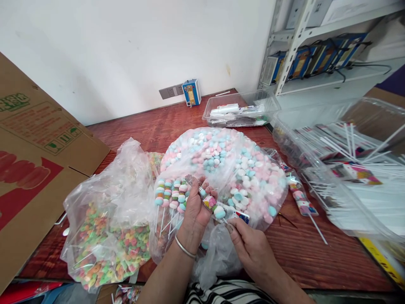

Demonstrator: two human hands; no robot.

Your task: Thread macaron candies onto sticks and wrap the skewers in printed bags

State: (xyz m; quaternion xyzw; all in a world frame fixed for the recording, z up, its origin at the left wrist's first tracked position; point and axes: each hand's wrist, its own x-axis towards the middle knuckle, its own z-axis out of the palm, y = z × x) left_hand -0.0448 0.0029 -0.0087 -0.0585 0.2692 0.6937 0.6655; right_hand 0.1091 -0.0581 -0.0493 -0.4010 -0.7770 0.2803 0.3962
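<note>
My left hand (196, 207), palm up, is closed around a candy skewer (219, 212) with pastel marshmallows in a printed clear wrapper. My right hand (251, 242) pinches the skewer's lower end, where the stick and wrapper edge meet; the fingertips partly hide that spot. Both hands are over a large clear bag (232, 169) full of pink, blue and white marshmallows. Several unwrapped marshmallow skewers (172, 195), with coloured gummy rings between the pieces, lie on that bag, left of my left hand. A finished-looking wrapped skewer (302, 196) rests on the table at right.
At left are a bag of gummy rings (110, 249) and a cardboard box (41, 156). Clear tubs hold white sticks and wrappers (351, 147) at right and packaging (240, 110) behind. A blue device (191, 93) stands by the wall sockets; a metal shelf (295, 50) rises at right.
</note>
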